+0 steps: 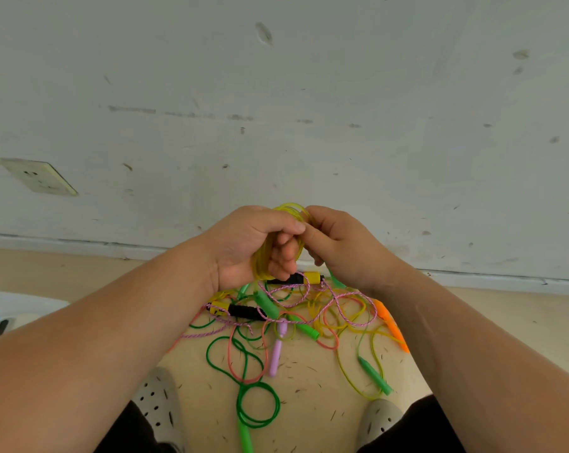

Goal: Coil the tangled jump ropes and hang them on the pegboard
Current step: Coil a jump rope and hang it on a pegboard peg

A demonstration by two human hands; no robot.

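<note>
- A wall socket (39,176) sat low on the white wall, far to the left.
- A grey shoe with holes (157,400) showed at the bottom left, on the tan floor (309,387).
- The left hand (247,246) was held up over the floor. Its fingers were curled tight round a yellow rope coil (262,261).
- The yellow rope coil was in the air between the two hands, above the pile, with many rounds bunched together.
- A tangled pile of ropes (309,318) lay on the floor just under the hands. It had green, pink, yellow and twisty purple cords all crossed over each other.
- A black and yellow handle (240,311) and a purple handle (276,354) lay in the pile.
- A green rope (258,407) made small rounds near the bottom.
- The right hand (342,246) touched the left one. Its thumb and fingers pinched the top of the yellow coil.
- A green handle (374,376) and an orange handle (389,322) lay on the right side of the pile.
</note>
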